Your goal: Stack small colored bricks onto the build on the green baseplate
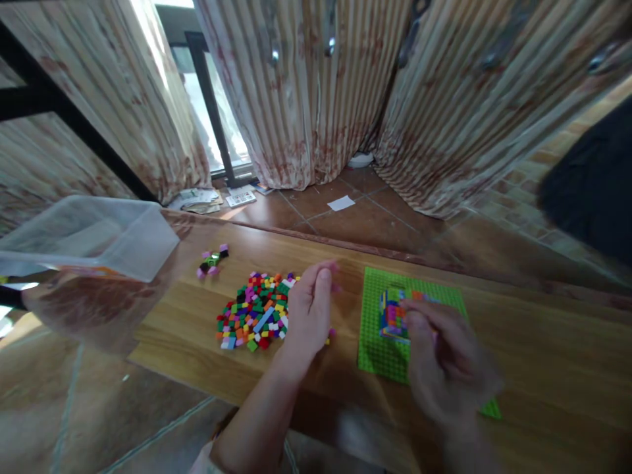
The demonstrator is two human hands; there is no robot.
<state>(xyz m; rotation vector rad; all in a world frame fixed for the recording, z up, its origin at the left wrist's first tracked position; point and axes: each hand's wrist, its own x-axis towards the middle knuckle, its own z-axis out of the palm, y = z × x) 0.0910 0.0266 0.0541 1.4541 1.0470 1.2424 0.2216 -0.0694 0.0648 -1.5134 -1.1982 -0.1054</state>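
Note:
My left hand point(307, 313) is raised beside the right edge of a pile of small coloured toy bricks point(257, 309). Its fingers are curled in with the thumb on top, and whatever they hold is hidden; a pinkish blur shows at the fingertips. Blurred by motion, my right hand point(447, 362) is over the green baseplate point(372, 352), thumb and forefinger pinched close together. At those fingertips a low, multicoloured brick build point(392, 316) with a blue edge stands on the baseplate. My hand covers its right part, and I cannot make out what is in the pinch.
A small brick figure point(213, 260) in pink, black and green lies left of the pile on the wooden tabletop point(182, 316). A clear plastic bin point(148, 240) stands at the far left. Beyond the table are striped curtains point(316, 99), and a dark shape point(592, 184) is at the right.

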